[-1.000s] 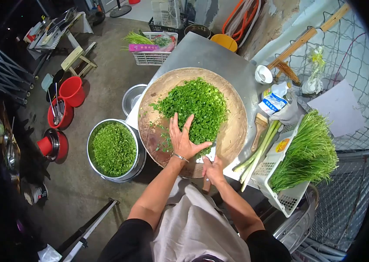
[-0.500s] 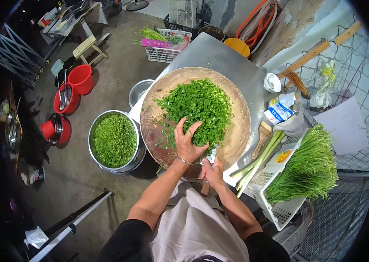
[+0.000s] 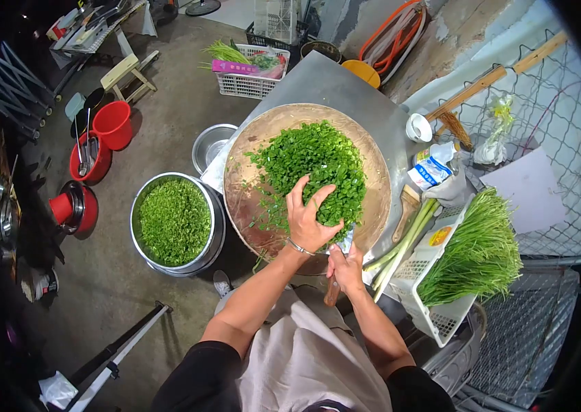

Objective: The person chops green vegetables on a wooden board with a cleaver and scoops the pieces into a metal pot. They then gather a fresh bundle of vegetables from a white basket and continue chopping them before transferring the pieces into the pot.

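Note:
A heap of chopped greens (image 3: 321,161) lies on a round chopping board (image 3: 374,199) on the metal table. My left hand (image 3: 310,218), with a bracelet at the wrist, presses on the near side of the heap, its fingers spread and curved over the greens. Just to its right, my right hand (image 3: 346,268) is closed round the wooden handle of a knife (image 3: 347,240). The blade shows at the near edge of the heap, and its far part is hidden by the greens.
A metal pot (image 3: 218,237) of chopped greens stands left of the board, near an empty-looking metal bowl (image 3: 211,145). Right of the board are leeks (image 3: 407,246), a brush (image 3: 406,209) and a white crate (image 3: 417,292) of long greens. Red buckets (image 3: 112,126) stand on the floor.
My left hand has shifted slightly right and up over the heap. The knife and my right hand have also moved a little right. The whole view has shifted slightly.

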